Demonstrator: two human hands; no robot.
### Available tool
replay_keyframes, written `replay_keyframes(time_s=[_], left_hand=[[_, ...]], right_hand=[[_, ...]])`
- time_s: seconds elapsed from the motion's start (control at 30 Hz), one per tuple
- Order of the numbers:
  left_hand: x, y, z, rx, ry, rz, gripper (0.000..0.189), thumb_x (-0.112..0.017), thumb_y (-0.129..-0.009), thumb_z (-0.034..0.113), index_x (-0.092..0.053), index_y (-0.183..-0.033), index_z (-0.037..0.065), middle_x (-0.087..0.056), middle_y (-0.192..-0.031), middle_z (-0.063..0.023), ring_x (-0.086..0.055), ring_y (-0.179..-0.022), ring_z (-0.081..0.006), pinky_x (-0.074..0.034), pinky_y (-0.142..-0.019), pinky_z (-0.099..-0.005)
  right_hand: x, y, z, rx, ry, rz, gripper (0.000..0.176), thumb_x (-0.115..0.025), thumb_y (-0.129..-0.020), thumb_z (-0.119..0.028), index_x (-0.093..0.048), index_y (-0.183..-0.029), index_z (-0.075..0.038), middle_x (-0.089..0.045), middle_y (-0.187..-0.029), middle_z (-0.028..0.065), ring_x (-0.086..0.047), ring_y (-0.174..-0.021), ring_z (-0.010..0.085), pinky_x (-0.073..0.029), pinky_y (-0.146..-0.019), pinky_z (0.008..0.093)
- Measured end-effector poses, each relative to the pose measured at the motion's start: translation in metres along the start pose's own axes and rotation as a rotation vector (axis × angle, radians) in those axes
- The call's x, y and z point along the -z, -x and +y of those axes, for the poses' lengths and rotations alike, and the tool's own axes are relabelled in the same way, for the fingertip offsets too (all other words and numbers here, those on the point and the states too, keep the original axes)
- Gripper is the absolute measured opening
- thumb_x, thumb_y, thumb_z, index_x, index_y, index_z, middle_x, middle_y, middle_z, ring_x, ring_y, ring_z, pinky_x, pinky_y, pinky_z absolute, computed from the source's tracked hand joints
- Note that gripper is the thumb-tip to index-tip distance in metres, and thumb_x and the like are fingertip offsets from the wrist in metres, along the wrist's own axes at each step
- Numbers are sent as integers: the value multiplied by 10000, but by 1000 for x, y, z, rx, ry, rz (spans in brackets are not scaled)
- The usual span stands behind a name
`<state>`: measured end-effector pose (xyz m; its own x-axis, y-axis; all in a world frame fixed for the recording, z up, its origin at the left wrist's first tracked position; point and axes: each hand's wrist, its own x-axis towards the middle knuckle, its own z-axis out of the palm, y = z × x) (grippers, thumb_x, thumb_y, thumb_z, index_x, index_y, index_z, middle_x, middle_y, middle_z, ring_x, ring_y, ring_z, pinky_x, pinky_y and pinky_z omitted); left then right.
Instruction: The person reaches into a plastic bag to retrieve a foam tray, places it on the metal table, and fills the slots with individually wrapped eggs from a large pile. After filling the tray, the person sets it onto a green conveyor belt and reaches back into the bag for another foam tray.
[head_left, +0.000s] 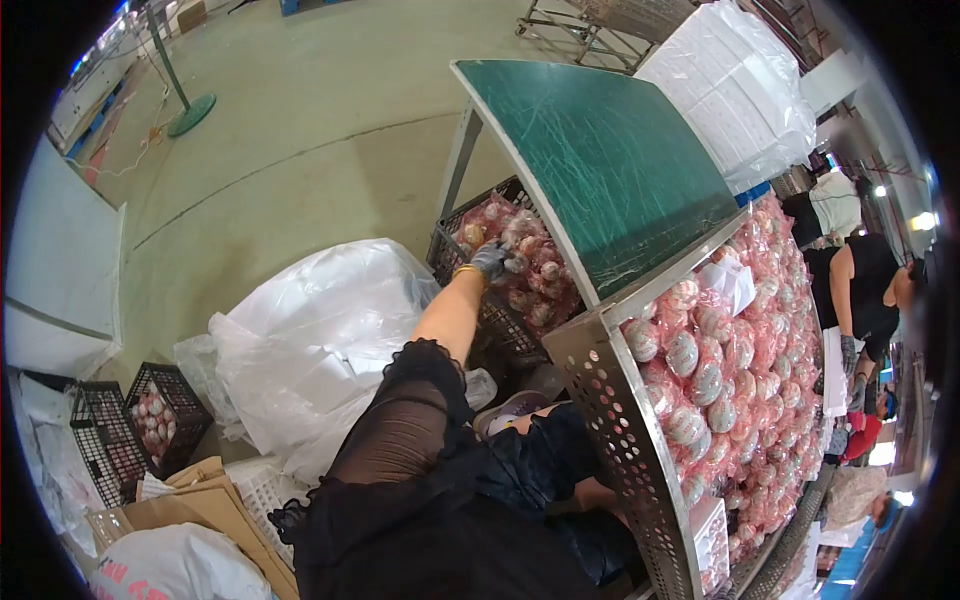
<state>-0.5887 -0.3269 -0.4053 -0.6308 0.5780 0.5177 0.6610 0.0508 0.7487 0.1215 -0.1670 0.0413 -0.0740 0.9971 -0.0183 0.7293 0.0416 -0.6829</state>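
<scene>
My left hand (489, 261), in a grey glove with a yellow band at the wrist, reaches down into a black plastic crate (440, 250) beside the green-topped table. Its fingers curl over a red net bag of garlic (517, 265), pale round bulbs that look like garlic, lying among more such bags (540, 290). The fingertips are partly hidden against the bags. My right hand is out of view.
Piled garlic bags (720, 370) fill a metal bin with a perforated wall (620, 440). The green tabletop (610, 160) overhangs the crate. Nearby are a plastic-wrapped white bundle (320, 330), another crate (165, 400) and cardboard (215, 500). Co-workers (870, 285) stand beyond the bin.
</scene>
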Motion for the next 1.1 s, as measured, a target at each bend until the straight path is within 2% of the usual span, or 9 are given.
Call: replay_keyframes(time_s=[0.13,0.2,0.37,0.47,0.57,0.63,0.8,0.87,1.1], left_hand=[[48,28,4,236,-308,-310,274,-632,-766,251,-616,-957,56,-615,-944,-128,-588,-901,-311,-450,-864,-399],[61,50,-9,-69,-351,69,265,-509,-883,279,-629,-859,43,-619,-880,-125,-587,-836,-268,-452,-787,-397],[141,14,64,460,-599,-276,245,-512,-803,294,-601,-726,79,-572,-723,-66,-523,-700,-185,-415,-603,-365],[171,-20,111,521,626,372,137,-564,-914,218,-601,-983,106,-613,-857,3,-537,-744,-79,-450,-624,-219],[164,-87,329,235,644,342,166,-523,-925,177,-603,-1005,56,-622,-876,-25,-549,-725,-92,-460,-664,-223],[141,-101,432,-6,448,87,162,-501,-918,135,-611,-1001,50,-633,-877,-35,-558,-721,-107,-467,-681,-240],[57,-90,598,-425,274,-792,148,-521,-827,64,-642,-910,44,-645,-849,-68,-601,-777,-190,-474,-727,-288],[13,-90,615,-949,137,-861,197,-623,-777,135,-618,-949,38,-621,-912,-112,-589,-876,-269,-476,-775,-373],[-104,-88,632,-977,-560,-1007,487,-589,-761,164,-495,-1224,50,-525,-1164,-145,-496,-1078,-302,-368,-945,-433]], right_hand=[[11,2,6,48,-6,-6,366,-539,-841,-198,-546,-1171,-41,-589,-1029,59,-569,-949,174,-478,-796,306],[21,5,12,83,-11,-14,360,-537,-839,-190,-549,-1166,-41,-588,-1023,55,-571,-944,168,-481,-791,303],[59,-5,40,244,-74,-123,346,-532,-833,-170,-556,-1153,-41,-587,-1009,45,-576,-933,153,-486,-780,295],[68,-31,60,215,-191,-383,424,-627,-791,-116,-521,-1186,-4,-581,-1025,60,-584,-953,162,-511,-779,299],[65,-70,60,-208,-588,-727,558,-729,-738,-147,-486,-1215,10,-618,-909,105,-636,-818,223,-530,-708,352],[44,-82,43,487,271,-698,567,-739,-721,-237,-526,-1197,-15,-656,-922,138,-644,-854,274,-518,-747,368],[31,-95,33,441,728,-920,663,-705,-707,-488,-555,-1158,-25,-645,-920,200,-630,-876,320,-492,-768,374],[35,-88,33,467,664,-874,605,-668,-739,-500,-573,-1059,4,-632,-837,226,-622,-812,360,-495,-716,388],[50,-86,22,249,542,-854,518,-593,-794,-469,-589,-968,19,-649,-810,208,-649,-783,328,-506,-699,403]])
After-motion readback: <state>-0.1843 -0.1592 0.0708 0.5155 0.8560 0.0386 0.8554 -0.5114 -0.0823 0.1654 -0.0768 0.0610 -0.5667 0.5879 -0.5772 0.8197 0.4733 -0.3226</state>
